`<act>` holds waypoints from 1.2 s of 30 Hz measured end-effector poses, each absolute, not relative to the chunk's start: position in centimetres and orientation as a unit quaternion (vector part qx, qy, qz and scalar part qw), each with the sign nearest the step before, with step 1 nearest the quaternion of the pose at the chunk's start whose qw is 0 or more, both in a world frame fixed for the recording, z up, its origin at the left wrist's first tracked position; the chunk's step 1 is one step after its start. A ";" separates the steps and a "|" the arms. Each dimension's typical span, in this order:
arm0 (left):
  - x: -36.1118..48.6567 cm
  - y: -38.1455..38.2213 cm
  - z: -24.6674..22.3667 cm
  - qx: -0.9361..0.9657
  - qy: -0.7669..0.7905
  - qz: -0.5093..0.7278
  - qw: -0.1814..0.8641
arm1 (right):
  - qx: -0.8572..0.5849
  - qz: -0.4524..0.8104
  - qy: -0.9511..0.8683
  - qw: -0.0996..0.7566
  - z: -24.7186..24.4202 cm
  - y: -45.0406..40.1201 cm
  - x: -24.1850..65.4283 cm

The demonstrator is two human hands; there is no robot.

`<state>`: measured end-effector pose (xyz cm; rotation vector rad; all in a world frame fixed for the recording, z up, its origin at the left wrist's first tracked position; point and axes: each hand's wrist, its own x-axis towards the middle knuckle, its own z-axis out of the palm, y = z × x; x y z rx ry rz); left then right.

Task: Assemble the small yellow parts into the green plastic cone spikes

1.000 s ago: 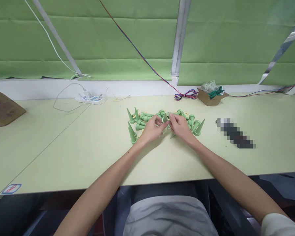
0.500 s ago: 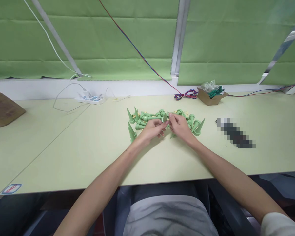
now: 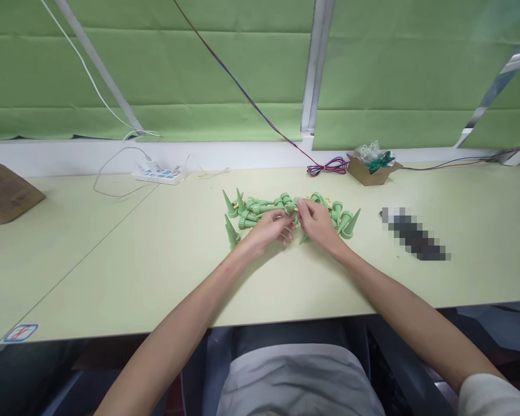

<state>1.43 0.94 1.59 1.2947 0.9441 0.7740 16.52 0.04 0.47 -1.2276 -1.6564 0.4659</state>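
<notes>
Left hand, center, fingers curled, pinching green cone piece; right hand meets it, fingertips closed, grip partly hidden. Piece small, ridged base unclear, just right of frame center.

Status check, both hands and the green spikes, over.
Left hand pinching a green spike. Right hand fingers closed right beside it. More green spikes crowded around both hands; cardboard box set back, out of the way.
</notes>
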 end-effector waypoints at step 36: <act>1.3 0.9 1.9 0.573 0.380 0.350 0.636 | -0.501 0.169 -0.700 0.481 0.8 0.2 16.9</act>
